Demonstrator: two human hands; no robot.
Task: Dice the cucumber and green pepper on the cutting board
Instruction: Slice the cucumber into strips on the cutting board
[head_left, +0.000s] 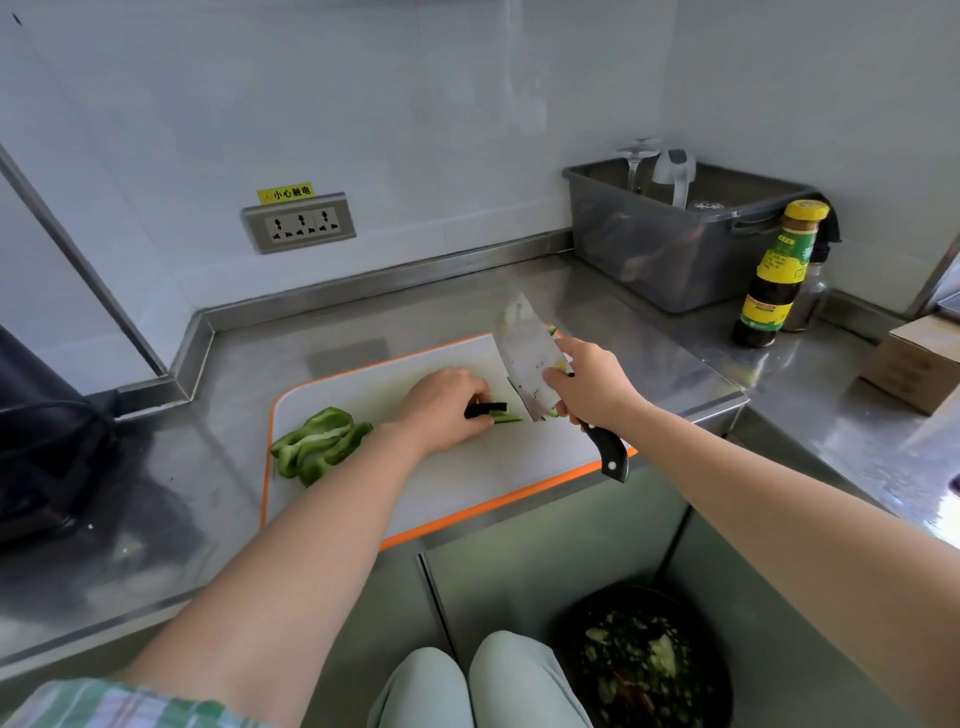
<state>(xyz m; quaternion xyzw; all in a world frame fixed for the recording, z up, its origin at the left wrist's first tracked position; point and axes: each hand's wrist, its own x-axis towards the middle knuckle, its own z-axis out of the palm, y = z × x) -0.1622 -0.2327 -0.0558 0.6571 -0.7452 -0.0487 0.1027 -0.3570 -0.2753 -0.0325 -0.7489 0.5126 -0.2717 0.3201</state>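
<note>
At frame centre, the left hand (445, 405) is pinning cucumber strips (496, 411) on the cutting board (483, 467); the right hand (592, 387) is gripping the cleaver (527, 358). Cucumber looks wet and slippery, so hold near the cut. Pepper pieces (317, 441) are waiting, lower left.

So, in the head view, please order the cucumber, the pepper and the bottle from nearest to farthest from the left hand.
1. Cucumber, held by the left hand.
2. Pepper, on the board's left end.
3. Bottle, far right, by the bin.
</note>
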